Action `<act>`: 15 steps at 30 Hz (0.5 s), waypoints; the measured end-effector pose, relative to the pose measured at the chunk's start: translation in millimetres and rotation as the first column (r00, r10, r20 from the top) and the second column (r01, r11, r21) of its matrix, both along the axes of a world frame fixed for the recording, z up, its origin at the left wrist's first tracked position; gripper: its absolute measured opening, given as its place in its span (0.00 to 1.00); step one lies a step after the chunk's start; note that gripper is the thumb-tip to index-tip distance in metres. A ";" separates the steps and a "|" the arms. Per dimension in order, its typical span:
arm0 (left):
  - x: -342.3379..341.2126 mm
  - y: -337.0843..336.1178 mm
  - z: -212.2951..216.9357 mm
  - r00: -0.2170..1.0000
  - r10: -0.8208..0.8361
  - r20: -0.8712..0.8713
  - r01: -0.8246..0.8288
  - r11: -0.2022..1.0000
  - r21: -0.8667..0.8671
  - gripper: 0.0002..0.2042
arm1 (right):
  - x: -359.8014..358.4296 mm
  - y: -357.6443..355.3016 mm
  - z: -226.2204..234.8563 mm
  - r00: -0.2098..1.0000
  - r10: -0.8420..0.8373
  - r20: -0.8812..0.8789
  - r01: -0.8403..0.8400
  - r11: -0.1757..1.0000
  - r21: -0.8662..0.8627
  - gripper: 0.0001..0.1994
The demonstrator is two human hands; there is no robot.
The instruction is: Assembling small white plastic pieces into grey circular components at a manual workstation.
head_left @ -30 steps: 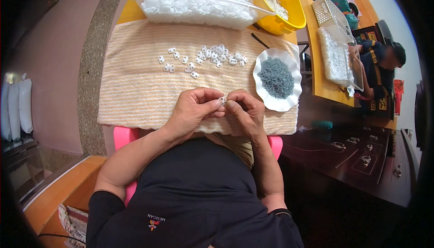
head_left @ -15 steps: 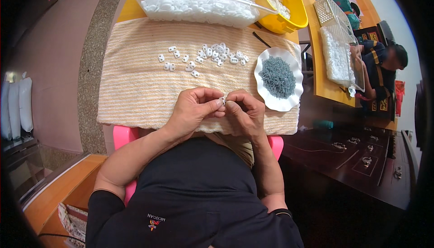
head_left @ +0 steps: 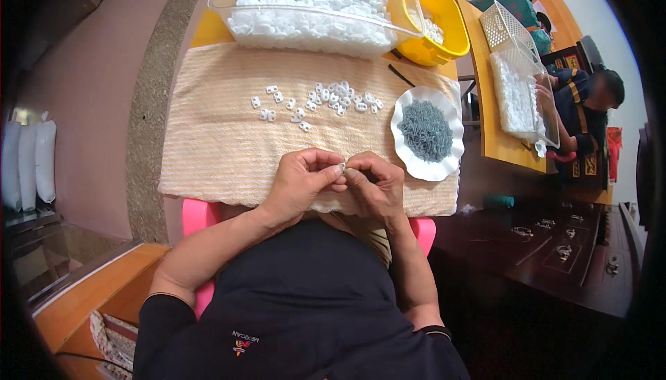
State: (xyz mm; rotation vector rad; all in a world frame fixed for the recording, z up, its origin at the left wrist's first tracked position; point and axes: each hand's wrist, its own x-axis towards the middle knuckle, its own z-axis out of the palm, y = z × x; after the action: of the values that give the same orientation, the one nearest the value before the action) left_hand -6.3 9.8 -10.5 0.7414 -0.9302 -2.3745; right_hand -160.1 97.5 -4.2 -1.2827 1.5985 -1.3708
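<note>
My left hand (head_left: 304, 180) and my right hand (head_left: 379, 186) meet fingertip to fingertip over the near part of a striped towel (head_left: 208, 127). Between their pinched thumbs and forefingers is a small white plastic piece (head_left: 343, 166), mostly covered by the fingers. Farther out on the towel lie several loose white two-holed plastic pieces (head_left: 305, 126), some singly and some in a heap to the right. Beside my right hand stands a white dish (head_left: 454, 152) with a wavy rim, filled with small grey coil-like parts (head_left: 424, 130) that resemble tiny springs.
At the far edge a clear plastic bin (head_left: 312, 18) holds many white pieces, next to a yellow basin (head_left: 444, 50). A thin black stick (head_left: 401, 75) lies near the dish. Off to the right, a co-worker (head_left: 583, 113) sits at another table with a clear bin (head_left: 517, 102).
The whole view has shifted a little, so the towel and bins sit lower in the picture. Both hands stay pinched together on the small piece, with slight finger movement.
</note>
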 end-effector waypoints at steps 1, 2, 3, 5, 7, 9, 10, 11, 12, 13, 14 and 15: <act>0.3 0.5 0.2 1.000 0.004 -0.002 -0.004 1.000 0.010 0.08 | 0.2 0.3 -0.1 1.000 0.000 0.018 0.000 1.000 0.006 0.02; 0.7 1.0 0.6 1.000 0.007 -0.004 -0.007 1.000 0.020 0.08 | 0.2 0.4 0.0 1.000 0.002 0.016 -0.001 1.000 -0.007 0.02; 1.0 1.9 1.7 1.000 0.016 -0.007 -0.015 1.000 0.017 0.08 | -0.1 0.5 0.5 1.000 -0.006 0.019 0.006 1.000 0.015 0.03; 1.6 1.9 1.5 1.000 0.016 -0.011 -0.015 1.000 0.005 0.08 | -0.5 0.9 0.7 1.000 -0.014 0.017 0.013 1.000 0.024 0.03; 2.1 2.1 1.2 1.000 0.017 -0.016 -0.017 1.000 -0.003 0.08 | -1.0 1.5 -0.6 1.000 0.003 0.017 -0.004 1.000 0.028 0.03; 2.6 2.3 1.8 1.000 0.014 -0.014 -0.014 1.000 0.002 0.08 | -0.3 1.9 -0.9 1.000 0.000 0.022 -0.001 1.000 0.023 0.03; 2.1 2.1 2.0 1.000 0.016 -0.018 -0.016 1.000 -0.004 0.08 | -0.1 2.0 -0.2 0.999 -0.004 0.032 0.003 1.000 0.029 0.02; 1.5 2.0 2.0 1.000 0.011 -0.015 -0.011 1.000 -0.013 0.08 | 0.0 2.0 1.1 1.000 -0.002 0.028 0.002 1.000 0.024 0.02; 1.7 2.0 2.4 1.000 0.007 -0.011 -0.007 1.000 -0.020 0.08 | 0.6 2.2 2.5 0.999 -0.007 0.044 0.006 0.999 0.037 0.02; 2.0 1.8 2.7 1.000 0.009 -0.013 -0.010 1.000 -0.023 0.08 | 1.1 2.1 3.7 0.998 -0.012 0.060 0.009 0.999 0.052 0.02; 2.2 1.3 2.8 1.000 0.006 -0.008 -0.006 1.000 -0.025 0.08 | 1.3 1.8 4.6 0.998 -0.010 0.058 0.007 0.999 0.049 0.02; 2.2 0.8 2.9 1.000 0.000 -0.005 -0.001 1.000 -0.027 0.08 | 1.0 1.5 5.3 0.998 -0.015 0.066 0.010 0.997 0.072 0.02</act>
State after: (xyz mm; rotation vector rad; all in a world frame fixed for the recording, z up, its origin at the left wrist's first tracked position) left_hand -4.1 10.7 -7.6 0.7255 -0.9584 -2.3575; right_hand -159.0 99.0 1.2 -1.1753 1.5986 -1.3381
